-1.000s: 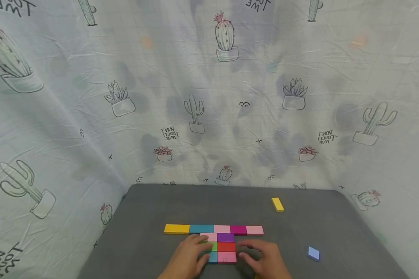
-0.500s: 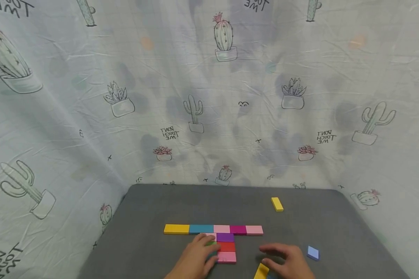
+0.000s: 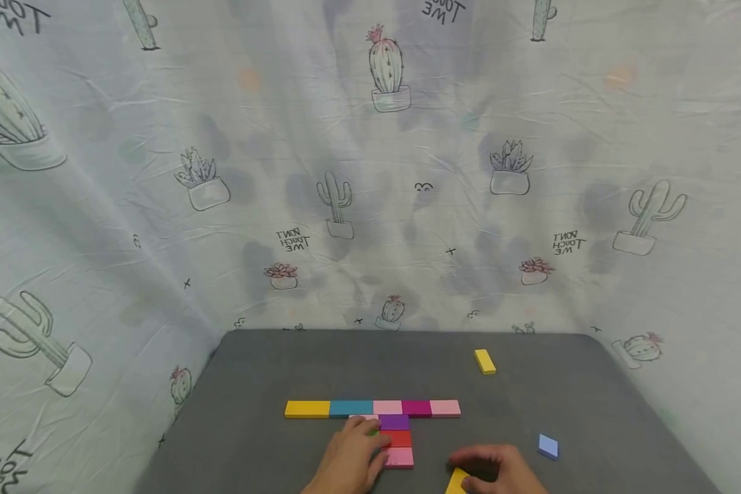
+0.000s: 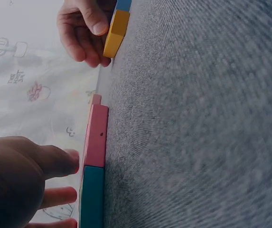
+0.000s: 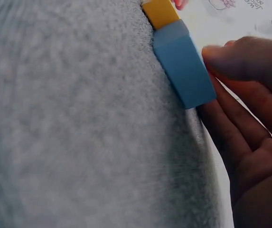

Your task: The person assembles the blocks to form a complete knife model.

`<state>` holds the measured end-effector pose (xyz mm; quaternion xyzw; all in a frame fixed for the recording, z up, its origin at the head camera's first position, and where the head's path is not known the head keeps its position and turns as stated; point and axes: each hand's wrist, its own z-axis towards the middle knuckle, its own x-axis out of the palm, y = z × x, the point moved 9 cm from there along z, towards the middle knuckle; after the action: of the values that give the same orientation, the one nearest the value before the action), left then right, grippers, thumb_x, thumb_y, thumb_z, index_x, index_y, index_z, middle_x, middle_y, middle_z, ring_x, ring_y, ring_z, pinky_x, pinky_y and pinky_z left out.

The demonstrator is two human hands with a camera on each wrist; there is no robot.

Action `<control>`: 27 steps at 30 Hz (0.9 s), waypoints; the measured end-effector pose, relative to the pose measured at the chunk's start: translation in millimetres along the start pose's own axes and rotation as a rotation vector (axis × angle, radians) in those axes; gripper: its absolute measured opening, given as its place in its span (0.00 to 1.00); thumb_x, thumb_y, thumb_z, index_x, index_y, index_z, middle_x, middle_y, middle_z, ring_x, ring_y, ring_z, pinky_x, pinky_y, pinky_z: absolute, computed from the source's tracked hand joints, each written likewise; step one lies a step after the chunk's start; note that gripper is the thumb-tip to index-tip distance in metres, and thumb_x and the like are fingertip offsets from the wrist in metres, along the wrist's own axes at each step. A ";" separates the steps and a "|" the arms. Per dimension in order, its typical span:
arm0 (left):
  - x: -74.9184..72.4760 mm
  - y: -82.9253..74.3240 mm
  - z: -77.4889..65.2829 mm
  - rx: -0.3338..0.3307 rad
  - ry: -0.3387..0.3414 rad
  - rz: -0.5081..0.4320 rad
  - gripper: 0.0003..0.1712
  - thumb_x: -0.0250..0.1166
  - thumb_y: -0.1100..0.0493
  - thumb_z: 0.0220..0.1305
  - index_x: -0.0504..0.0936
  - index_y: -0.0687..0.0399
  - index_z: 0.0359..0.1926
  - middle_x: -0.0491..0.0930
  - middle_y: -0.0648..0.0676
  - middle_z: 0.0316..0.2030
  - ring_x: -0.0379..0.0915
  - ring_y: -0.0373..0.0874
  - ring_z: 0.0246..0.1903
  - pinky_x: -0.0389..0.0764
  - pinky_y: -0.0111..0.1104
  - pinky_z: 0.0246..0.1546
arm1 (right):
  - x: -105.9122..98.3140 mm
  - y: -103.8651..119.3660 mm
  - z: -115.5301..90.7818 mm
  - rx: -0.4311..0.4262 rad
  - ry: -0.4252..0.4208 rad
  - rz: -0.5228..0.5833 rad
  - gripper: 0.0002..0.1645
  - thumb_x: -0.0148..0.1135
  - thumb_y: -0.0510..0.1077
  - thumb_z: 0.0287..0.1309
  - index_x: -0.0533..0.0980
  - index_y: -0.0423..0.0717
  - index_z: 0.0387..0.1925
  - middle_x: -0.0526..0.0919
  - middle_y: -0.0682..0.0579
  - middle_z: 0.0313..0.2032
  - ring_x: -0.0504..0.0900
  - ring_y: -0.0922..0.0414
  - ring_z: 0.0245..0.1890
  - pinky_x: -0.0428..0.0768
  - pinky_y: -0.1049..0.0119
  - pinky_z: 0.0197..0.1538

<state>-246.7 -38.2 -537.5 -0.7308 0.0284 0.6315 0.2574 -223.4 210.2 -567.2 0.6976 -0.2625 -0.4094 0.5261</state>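
Cactus-printed cloth [image 3: 420, 144] backs the desk [image 3: 247, 384]. Joined tiles [image 3: 398, 439] lie under lightly spread, empty left fingers [image 3: 373, 442], perhaps steadied for alignment; right fingers [image 3: 478, 451] curve about a blue block [image 5: 185, 71], grip unclear, a yellow block [image 3: 456, 481] alongside.

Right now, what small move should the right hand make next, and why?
Perhaps secure a pinch with the right hand on the nearest yellow block: the thumb lies right beside it, but no firm grip is clear.
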 end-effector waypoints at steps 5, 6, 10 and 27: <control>2.5 1.0 0.4 -0.015 0.009 0.025 0.15 0.75 0.41 0.70 0.94 0.32 0.55 0.86 0.44 0.59 0.76 0.51 0.63 0.90 0.57 0.60 | -1.4 0.5 -0.8 -0.017 -0.005 -0.053 0.16 0.71 0.37 0.71 0.88 0.41 0.58 0.93 0.46 0.54 0.89 0.63 0.50 0.88 0.77 0.55; 2.9 1.1 0.6 -0.018 0.012 0.029 0.15 0.75 0.41 0.70 0.94 0.32 0.55 0.86 0.44 0.59 0.76 0.51 0.63 0.90 0.57 0.60 | -1.8 1.0 -1.2 -0.025 -0.005 -0.067 0.16 0.71 0.37 0.71 0.88 0.41 0.58 0.93 0.46 0.54 0.89 0.63 0.50 0.88 0.77 0.55; 3.8 0.6 1.5 -0.029 0.020 0.030 0.15 0.76 0.41 0.70 0.94 0.32 0.54 0.87 0.44 0.59 0.76 0.51 0.62 0.89 0.57 0.60 | -4.2 0.2 -4.4 -0.028 -0.014 -0.103 0.16 0.72 0.40 0.71 0.88 0.41 0.58 0.93 0.49 0.53 0.89 0.66 0.49 0.88 0.76 0.55; 4.0 1.5 0.9 -0.034 0.019 0.010 0.15 0.76 0.42 0.70 0.94 0.33 0.54 0.87 0.44 0.59 0.76 0.51 0.63 0.89 0.57 0.62 | -18.3 -3.0 -25.9 0.056 -0.185 -0.241 0.15 0.74 0.45 0.70 0.88 0.43 0.53 0.93 0.50 0.47 0.86 0.69 0.40 0.88 0.77 0.47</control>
<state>-247.3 -38.0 -541.8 -0.7410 0.0237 0.6263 0.2412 -211.2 239.2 -561.8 0.6979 -0.2355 -0.5244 0.4271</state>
